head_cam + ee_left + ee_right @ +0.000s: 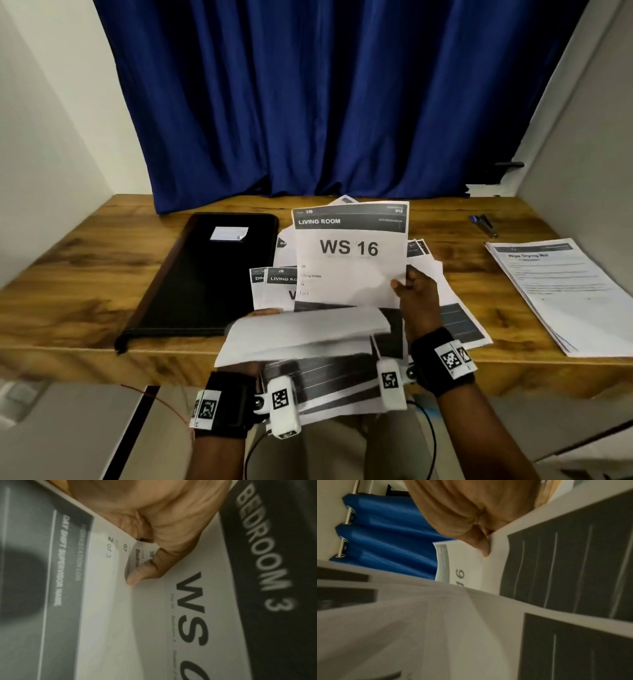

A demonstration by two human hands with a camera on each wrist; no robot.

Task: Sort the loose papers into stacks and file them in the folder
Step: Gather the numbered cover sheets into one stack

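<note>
My right hand [416,294] pinches the lower right edge of a sheet marked "LIVING ROOM WS 16" [349,253] and holds it upright above the table; the same sheet [458,566] shows in the right wrist view. My left hand [263,313], mostly hidden, holds a bundle of papers [305,337] at the table's front edge. In the left wrist view its thumb [145,568] presses on a "BEDROOM 3" sheet [197,601]. A closed black folder [209,274] lies flat to the left. Loose sheets [274,284] lie scattered beneath the raised one.
A squared stack of printed papers [565,291] sits at the table's right end. A blue pen and a black clip-like tool [484,224] lie at the back right. A blue curtain [325,102] hangs behind the wooden table [68,274]. Walls close both sides.
</note>
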